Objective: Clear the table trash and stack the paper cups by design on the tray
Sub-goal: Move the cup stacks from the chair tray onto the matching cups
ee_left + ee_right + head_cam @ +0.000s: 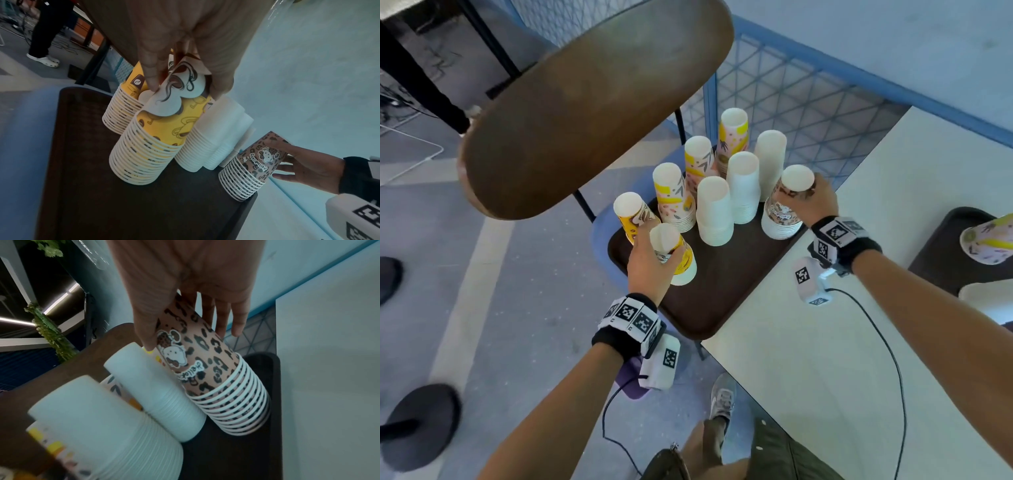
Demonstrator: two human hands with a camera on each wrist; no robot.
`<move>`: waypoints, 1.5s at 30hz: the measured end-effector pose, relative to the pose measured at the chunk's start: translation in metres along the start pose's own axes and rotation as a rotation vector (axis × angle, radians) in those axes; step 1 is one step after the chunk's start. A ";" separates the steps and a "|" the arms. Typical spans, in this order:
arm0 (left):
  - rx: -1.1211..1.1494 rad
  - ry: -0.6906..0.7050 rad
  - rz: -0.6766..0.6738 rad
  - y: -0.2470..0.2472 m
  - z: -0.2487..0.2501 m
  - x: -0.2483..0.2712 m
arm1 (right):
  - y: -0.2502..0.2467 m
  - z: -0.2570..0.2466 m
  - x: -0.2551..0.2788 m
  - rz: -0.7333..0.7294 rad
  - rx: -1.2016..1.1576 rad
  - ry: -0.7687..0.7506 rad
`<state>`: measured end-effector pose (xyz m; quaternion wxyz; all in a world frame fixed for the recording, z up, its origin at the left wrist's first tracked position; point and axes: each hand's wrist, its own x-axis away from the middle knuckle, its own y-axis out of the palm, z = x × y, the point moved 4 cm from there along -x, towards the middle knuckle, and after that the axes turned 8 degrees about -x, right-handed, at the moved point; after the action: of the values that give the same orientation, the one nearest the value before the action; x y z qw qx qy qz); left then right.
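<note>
A dark brown tray holds several upside-down stacks of paper cups. My left hand grips the top of a yellow coffee-print stack at the tray's near left. My right hand grips the top cup of the leopard-print stack at the tray's right edge, thumb on one side and fingers on the other. Plain white stacks stand in the middle. Yellow-and-pink patterned stacks stand behind them.
The tray sits on a blue chair seat beside the white table. A brown chair back looms over the left. A second dark tray with a patterned cup lies at the right. A blue mesh fence stands behind.
</note>
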<state>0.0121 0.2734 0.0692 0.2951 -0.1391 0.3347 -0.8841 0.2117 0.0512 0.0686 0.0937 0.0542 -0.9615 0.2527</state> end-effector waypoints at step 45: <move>0.203 -0.099 -0.320 0.086 0.016 0.021 | 0.001 0.073 0.102 0.005 -0.383 0.127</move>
<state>0.0394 0.2007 0.0245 0.1792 -0.2032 0.2023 -0.9411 0.1012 0.0101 0.0271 0.1620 0.0171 -0.9843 0.0685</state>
